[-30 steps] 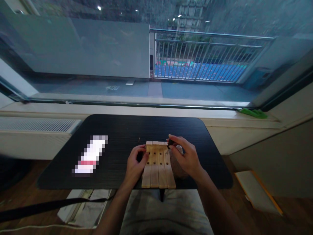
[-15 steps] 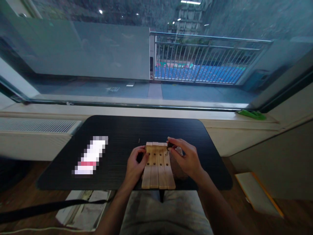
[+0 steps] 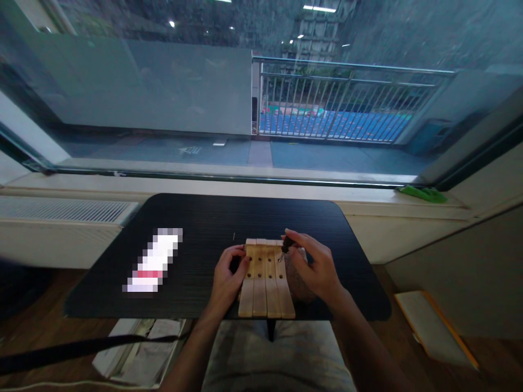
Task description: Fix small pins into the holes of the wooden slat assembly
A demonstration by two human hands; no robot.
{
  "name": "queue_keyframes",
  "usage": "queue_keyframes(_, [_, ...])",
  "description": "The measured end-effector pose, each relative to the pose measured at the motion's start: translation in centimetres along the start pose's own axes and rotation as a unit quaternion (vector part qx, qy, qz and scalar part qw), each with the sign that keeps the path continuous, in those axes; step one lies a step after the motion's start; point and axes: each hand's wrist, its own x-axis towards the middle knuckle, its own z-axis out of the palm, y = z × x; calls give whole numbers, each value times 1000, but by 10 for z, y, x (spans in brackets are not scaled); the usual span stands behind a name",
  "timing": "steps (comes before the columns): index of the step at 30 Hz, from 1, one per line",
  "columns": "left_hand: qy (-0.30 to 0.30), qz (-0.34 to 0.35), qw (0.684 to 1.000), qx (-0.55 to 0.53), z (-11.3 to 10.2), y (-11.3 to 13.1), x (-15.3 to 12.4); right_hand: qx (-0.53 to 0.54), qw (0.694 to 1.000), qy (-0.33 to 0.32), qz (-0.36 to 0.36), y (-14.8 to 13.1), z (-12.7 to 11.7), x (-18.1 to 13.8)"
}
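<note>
Pale wooden slats (image 3: pixel 266 298) lie side by side at the front edge of the black table (image 3: pixel 196 212), with two rows of round holes across them. My left hand (image 3: pixel 227 274) is closed on their left edge, its thumb on top near a hole. Between the thumb and fingers of my right hand (image 3: pixel 314 264) is a small screwdriver (image 3: pixel 287 243) with a dark handle. Its thin shaft slants down to the upper hole of the rightmost slat. Under my right hand, beside the slats, lies a brownish, rough-looking thing (image 3: pixel 300 286), partly covered.
A blurred-out bright oblong (image 3: pixel 157 258) lies on the table's left part. A tiny thin stick (image 3: pixel 233 236) is beyond my left hand. Behind the table are a windowsill and large window; a green cloth (image 3: pixel 424 193) rests on the sill. A white box (image 3: pixel 141 348) stands below left.
The screwdriver handle has tilted slightly to the right, with the fingers of my right hand shifting along. My left hand keeps its hold. The whole view has moved a little.
</note>
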Motion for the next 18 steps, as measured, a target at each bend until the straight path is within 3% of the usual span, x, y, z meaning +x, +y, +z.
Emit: queue_keyframes(18, [4,5,1000,1,2,-1,-1,11,999,-29,18,3,-4,3])
